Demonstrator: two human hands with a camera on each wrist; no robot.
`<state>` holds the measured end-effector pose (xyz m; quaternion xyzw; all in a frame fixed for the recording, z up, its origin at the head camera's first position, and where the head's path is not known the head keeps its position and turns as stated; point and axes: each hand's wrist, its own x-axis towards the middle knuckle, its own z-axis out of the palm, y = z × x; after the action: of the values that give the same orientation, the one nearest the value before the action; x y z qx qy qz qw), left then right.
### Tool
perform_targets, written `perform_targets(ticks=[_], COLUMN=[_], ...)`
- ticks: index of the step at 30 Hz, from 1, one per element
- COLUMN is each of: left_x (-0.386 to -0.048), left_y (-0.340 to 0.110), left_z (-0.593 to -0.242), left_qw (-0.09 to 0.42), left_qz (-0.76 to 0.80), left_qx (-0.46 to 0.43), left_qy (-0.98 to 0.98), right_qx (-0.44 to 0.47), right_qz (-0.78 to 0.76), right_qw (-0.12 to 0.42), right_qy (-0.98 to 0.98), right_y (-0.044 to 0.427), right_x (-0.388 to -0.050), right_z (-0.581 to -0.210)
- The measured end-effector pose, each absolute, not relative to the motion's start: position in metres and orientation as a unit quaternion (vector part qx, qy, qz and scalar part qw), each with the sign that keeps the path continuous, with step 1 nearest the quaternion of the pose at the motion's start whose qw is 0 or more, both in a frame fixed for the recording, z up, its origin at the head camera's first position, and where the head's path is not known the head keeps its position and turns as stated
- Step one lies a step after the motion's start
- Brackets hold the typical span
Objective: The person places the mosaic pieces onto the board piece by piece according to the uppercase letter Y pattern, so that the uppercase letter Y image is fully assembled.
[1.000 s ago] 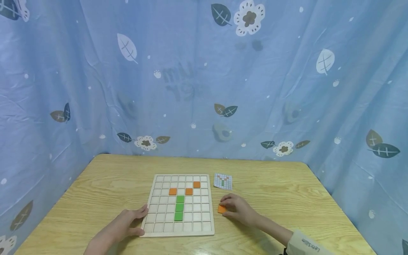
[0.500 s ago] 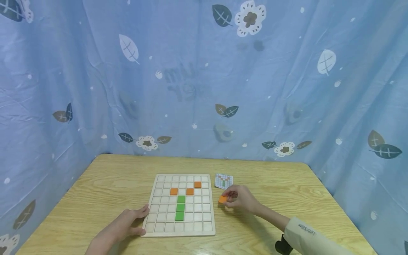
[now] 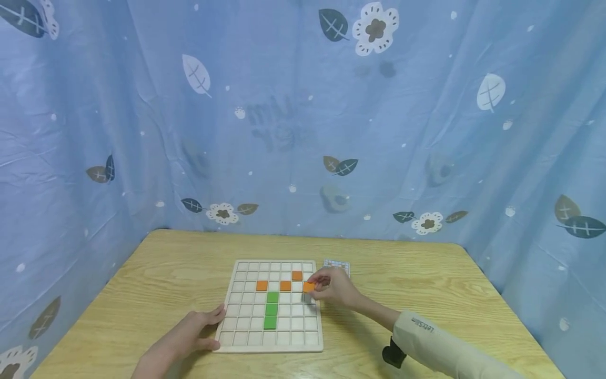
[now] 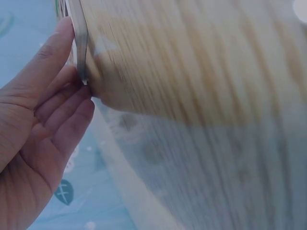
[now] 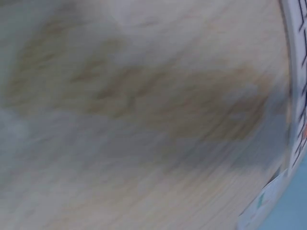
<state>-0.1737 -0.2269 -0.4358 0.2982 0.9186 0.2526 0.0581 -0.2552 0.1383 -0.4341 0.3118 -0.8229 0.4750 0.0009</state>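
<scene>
A pale wooden grid board [image 3: 303, 323] lies on the table. Three green tiles [image 3: 271, 309] stand in a column on it, with orange tiles [image 3: 285, 286] at upper left and upper right of that column. My right hand [image 3: 337, 288] pinches another orange tile [image 3: 308, 287] between thumb and fingers over the board's right side. With thumb and fingers spread, my left hand [image 3: 191, 331] touches the board's left edge. In the left wrist view the left hand [image 4: 45, 110] meets the board's rim [image 4: 80, 43]. The right wrist view is blurred and shows no hand.
A small card [image 3: 338, 263] printed with a coloured grid lies beyond the board's right corner, partly covered by the right hand. The wooden table [image 3: 407, 295] extends on both sides. A blue patterned curtain [image 3: 284, 131] hangs behind and along the sides.
My right hand lifted the orange tile off the table right of the board, then carried it left over the board's right side. The left hand stays at the board's edge.
</scene>
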Motion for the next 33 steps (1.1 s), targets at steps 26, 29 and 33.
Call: perform_targets(ticks=[26,29,33], left_x=[-0.174,-0.175,-0.176], left_y=[-0.229,-0.229,-0.227], left_z=[-0.44,-0.439,-0.438], left_qw=[0.061,0.063,0.064], left_qz=[0.247,0.248,0.248], left_qx=[0.299,0.297,0.297], left_qy=[0.92,0.92,0.92], right_qx=[0.284,0.282,0.276], right_qz=[0.531,0.537,0.537], right_qw=[-0.041,-0.049,-0.058], right_qy=[-0.797,-0.794,-0.795], right_y=[0.04,0.036,0.031], right_x=[-0.284,-0.286,-0.29], right_z=[-0.441,-0.441,-0.439])
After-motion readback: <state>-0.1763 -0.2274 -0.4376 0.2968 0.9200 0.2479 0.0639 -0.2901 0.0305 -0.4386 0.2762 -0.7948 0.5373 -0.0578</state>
